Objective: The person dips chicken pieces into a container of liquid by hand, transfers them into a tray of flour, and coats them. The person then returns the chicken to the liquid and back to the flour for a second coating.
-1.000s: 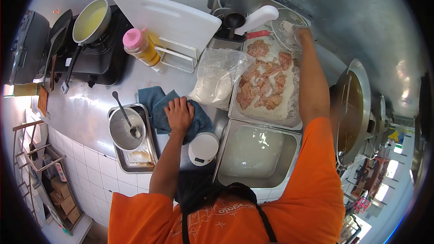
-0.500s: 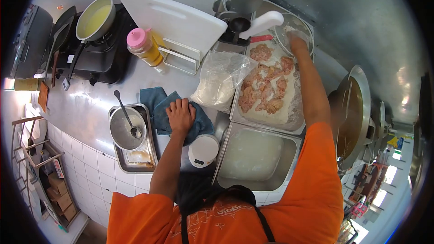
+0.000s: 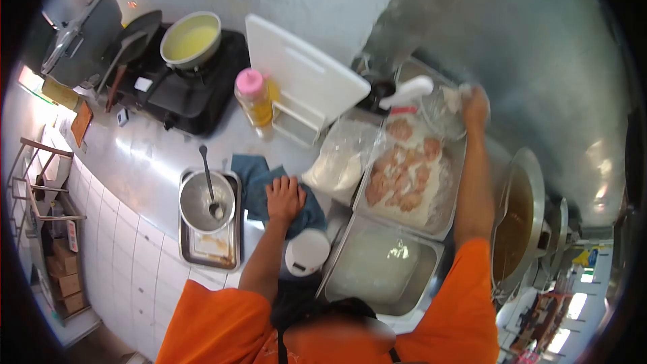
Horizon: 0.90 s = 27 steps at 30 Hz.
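My left hand (image 3: 284,199) lies with fingers spread on a folded blue cloth (image 3: 253,175), beside a round white scale (image 3: 307,252). At the back right, my right hand (image 3: 474,108) is closed at the right rim of a round, see-through bowl (image 3: 441,116); its fingertips are blurred and look whitish. The bowl is over the far end of a metal tray (image 3: 441,226) holding floured raw meat pieces (image 3: 404,178). In front of that tray stands a deep metal pan of cloudy liquid (image 3: 371,266). An open plastic bag of white powder (image 3: 340,158) leans at the tray's left.
At left, a metal bowl with a spoon (image 3: 202,209) sits on a small tray (image 3: 209,259). Behind are a black stove (image 3: 209,98), a pot (image 3: 192,40), a pink-lidded bottle (image 3: 255,98) and a white board (image 3: 303,61). A large pan of brown liquid (image 3: 515,229) stands right.
My right hand has moved from inside the see-through bowl to its right rim. My left hand stays on the cloth. The whole view has shifted and tilted.
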### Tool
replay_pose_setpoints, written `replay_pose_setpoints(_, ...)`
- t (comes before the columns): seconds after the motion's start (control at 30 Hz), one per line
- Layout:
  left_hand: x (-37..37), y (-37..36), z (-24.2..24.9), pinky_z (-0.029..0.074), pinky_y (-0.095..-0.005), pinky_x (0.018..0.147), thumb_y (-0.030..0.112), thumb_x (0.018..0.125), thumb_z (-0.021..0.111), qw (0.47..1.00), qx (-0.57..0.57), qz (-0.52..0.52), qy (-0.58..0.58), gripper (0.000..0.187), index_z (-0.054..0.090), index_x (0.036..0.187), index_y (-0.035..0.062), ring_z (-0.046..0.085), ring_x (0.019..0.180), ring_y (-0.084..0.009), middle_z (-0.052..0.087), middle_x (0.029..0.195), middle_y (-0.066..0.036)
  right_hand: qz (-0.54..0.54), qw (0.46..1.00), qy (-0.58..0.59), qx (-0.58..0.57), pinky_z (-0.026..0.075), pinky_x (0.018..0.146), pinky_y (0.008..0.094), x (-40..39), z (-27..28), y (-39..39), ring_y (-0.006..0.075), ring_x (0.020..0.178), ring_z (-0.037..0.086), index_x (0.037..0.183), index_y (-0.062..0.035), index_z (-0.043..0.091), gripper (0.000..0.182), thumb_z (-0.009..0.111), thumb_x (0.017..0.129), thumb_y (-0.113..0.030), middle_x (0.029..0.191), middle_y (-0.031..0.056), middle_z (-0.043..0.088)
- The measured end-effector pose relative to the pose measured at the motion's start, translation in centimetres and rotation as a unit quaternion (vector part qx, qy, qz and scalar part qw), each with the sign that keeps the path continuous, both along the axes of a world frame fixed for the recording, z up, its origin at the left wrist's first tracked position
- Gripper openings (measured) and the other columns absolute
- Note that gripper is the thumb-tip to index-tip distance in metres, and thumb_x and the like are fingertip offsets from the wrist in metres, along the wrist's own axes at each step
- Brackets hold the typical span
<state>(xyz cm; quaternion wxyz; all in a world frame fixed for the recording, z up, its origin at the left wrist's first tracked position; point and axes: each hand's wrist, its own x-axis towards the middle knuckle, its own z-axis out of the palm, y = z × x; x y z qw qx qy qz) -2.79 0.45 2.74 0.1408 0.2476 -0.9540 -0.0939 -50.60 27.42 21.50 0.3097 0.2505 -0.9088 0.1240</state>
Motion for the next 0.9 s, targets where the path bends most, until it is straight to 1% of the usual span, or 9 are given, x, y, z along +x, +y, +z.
replay_pose_setpoints(0.1, 0.1, 0.1, 0.1, 0.038, -0.0446, 0.08, 0.03, 0.084, 0.055, 1.0, -0.002, 0.01, 0.013, 0.021, 0.057, 0.095, 0.0122, 0.051, 0.092, -0.027, 0.054, 0.092, -0.008, -0.039, 0.992, -0.092, -0.081, 0.047, 0.093, 0.0411, 8.3, 6.5, -1.3, 0.036, 0.107, 0.061, 0.119, -0.0011, 0.061, 0.041, 0.068, 0.085, -0.023, 0.112, 0.0188, 0.066)
replay_pose_setpoints(0.17, 0.3, 0.1, 0.4, 0.038, -0.0453, 0.081, 0.031, 0.084, 0.055, 1.0, 0.019, 0.003, -0.001, 0.022, 0.057, 0.095, 0.0121, 0.052, 0.093, -0.0269, 0.055, 0.093, -0.008, -0.01, 0.991, 0.033, -0.126, 0.045, 0.096, 0.0403, 13.8, 7.6, -0.7, 0.0358, 0.108, 0.06, 0.118, 0.0005, 0.059, 0.039, 0.067, 0.083, -0.014, 0.114, 0.0198, 0.064)
replay_pose_setpoints(0.3, 0.6, 0.0, 0.6, 0.038, -0.046, 0.084, 0.033, 0.085, 0.056, 1.0, 0.019, 0.0, -0.003, 0.03, 0.059, 0.106, 0.0114, 0.052, 0.099, -0.0262, 0.057, 0.098, -0.008, -0.011, 0.998, 0.045, -0.05, 0.047, 0.09, 0.0422, 22.8, 9.1, 4.0, 0.0366, 0.101, 0.062, 0.113, 0.0012, 0.059, 0.036, 0.068, 0.079, -0.009, 0.106, 0.0213, 0.065)
replay_pose_setpoints(0.37, 1.2, 0.0, 0.4, 0.038, -0.0459, 0.085, 0.035, 0.085, 0.056, 0.999, 0.031, -0.01, 0.003, 0.038, 0.058, 0.115, 0.0107, 0.051, 0.103, -0.0255, 0.057, 0.101, -0.008, -0.031, 0.979, -0.118, -0.162, 0.047, 0.089, 0.0424, 32.8, 14.2, 1.4, 0.0362, 0.1, 0.062, 0.111, 0.0027, 0.06, 0.036, 0.068, 0.077, -0.009, 0.107, 0.0205, 0.065)
replay_pose_setpoints(0.5, 2.0, -0.6, -0.1, 0.038, -0.0455, 0.083, 0.034, 0.084, 0.059, 0.999, 0.029, -0.019, 0.035, 0.038, 0.057, 0.114, 0.0103, 0.051, 0.099, -0.0245, 0.056, 0.099, -0.008, 0.039, 0.955, -0.269, -0.117, 0.047, 0.088, 0.0409, 42.3, 10.5, 4.7, 0.0335, 0.1, 0.062, 0.108, -0.0001, 0.062, 0.036, 0.069, 0.075, -0.011, 0.107, 0.018, 0.066)
replay_pose_setpoints(0.63, 3.8, -0.1, 1.2, 0.033, -0.0512, 0.1, 0.038, 0.087, 0.059, 0.998, 0.048, -0.005, 0.035, 0.057, 0.046, 0.131, 0.0028, 0.042, 0.124, -0.0313, 0.048, 0.128, -0.016, 0.073, 0.921, -0.373, -0.088, 0.048, 0.079, 0.0425, 49.3, 3.0, 5.5, 0.0359, 0.087, 0.062, 0.102, -0.0013, 0.062, 0.034, 0.072, 0.072, -0.015, 0.092, 0.0173, 0.064)
replay_pose_setpoints(0.7, 5.2, 0.2, 0.9, 0.028, -0.0533, 0.108, 0.039, 0.088, 0.059, 0.998, 0.001, 0.038, 0.059, 0.066, 0.04, 0.138, -0.0003, 0.034, 0.136, -0.0347, 0.04, 0.142, -0.02, 0.079, 0.917, -0.386, -0.068, 0.048, 0.078, 0.0433, 50.7, 0.3, 5.2, 0.0381, 0.086, 0.062, 0.099, -0.0015, 0.062, 0.032, 0.072, 0.072, -0.015, 0.091, 0.0183, 0.064)
replay_pose_setpoints(0.77, 5.7, 0.4, -1.0, 0.016, -0.0551, 0.116, 0.043, 0.092, 0.054, 0.993, 0.083, 0.079, 0.041, 0.079, 0.025, 0.148, -0.0029, 0.015, 0.147, -0.0362, 0.021, 0.156, -0.022, 0.083, 0.91, -0.402, -0.053, 0.049, 0.078, 0.0441, 51.0, -4.4, 5.4, 0.0404, 0.085, 0.061, 0.097, -0.0017, 0.062, 0.029, 0.072, 0.073, -0.015, 0.09, 0.0193, 0.064)
replay_pose_setpoints(0.9, 5.1, 0.0, -2.4, 0.015, -0.0582, 0.115, 0.039, 0.093, 0.052, 0.996, 0.05, 0.072, -0.034, 0.08, 0.019, 0.15, -0.0056, 0.014, 0.147, -0.0367, 0.02, 0.157, -0.024, 0.056, 0.958, -0.281, 0.019, 0.049, 0.081, 0.0484, 49.3, -15.2, 7.1, 0.0408, 0.094, 0.061, 0.101, -0.0056, 0.061, 0.025, 0.068, 0.08, -0.019, 0.096, 0.0214, 0.064)
